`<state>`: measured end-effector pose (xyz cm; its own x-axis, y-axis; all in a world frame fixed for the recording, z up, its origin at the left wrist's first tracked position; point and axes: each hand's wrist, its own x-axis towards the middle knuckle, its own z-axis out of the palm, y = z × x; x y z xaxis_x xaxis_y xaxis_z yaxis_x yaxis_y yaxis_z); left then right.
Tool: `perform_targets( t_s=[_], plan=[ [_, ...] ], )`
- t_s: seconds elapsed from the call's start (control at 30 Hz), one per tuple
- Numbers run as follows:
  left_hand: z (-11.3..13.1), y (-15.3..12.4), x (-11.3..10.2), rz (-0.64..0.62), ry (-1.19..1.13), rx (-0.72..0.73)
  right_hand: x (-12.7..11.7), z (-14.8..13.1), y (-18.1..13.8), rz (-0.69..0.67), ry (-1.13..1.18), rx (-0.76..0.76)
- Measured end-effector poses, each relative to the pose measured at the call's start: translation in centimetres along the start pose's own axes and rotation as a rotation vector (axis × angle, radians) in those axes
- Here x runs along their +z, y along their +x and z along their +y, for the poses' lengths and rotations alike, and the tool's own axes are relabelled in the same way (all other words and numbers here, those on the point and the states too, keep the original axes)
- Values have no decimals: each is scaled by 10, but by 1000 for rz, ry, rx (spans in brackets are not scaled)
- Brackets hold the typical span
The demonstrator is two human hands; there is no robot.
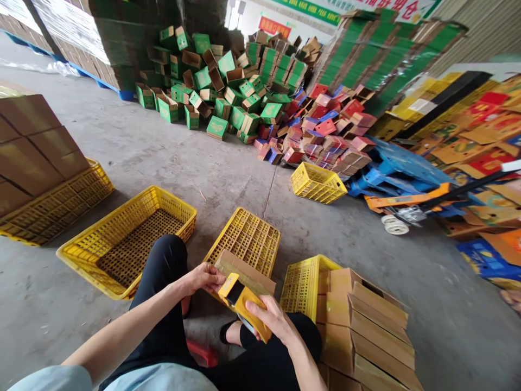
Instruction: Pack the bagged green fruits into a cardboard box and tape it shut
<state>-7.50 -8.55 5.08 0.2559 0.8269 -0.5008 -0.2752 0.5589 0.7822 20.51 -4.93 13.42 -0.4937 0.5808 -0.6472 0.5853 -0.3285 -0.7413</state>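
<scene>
We grip the yellow dispenser [245, 305] in our right hand [272, 316], partly hiding the cardboard [248, 268] beyond; our left hand [204, 277] pinches narrowly, contents unclear.

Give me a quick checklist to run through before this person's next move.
1. Right hand grip on the yellow tape dispenser: ok, held at its near end.
2. Left hand placed near the dispenser's far end: ok; what it pinches, cannot tell.
3. Dispenser touching the cardboard: cannot tell.
4. Upturned yellow crate on the floor, behind the cardboard: ok.
5. Orange pallet jack well apart from both hands: ok.
</scene>
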Motion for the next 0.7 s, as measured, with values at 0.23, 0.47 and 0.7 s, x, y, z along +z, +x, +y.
perform_targets(
  t_s=[0.23,0.47,0.7],
  plan=[
    [-1,16,2,12,-9,22,-5,-2,6,21,-22,30],
    [7,14,-32,202,90,169,-20,-5,-13,38,-85,79],
    [17,24,-69,226,276,229,-46,1,-14,119,-173,93]
  ],
)
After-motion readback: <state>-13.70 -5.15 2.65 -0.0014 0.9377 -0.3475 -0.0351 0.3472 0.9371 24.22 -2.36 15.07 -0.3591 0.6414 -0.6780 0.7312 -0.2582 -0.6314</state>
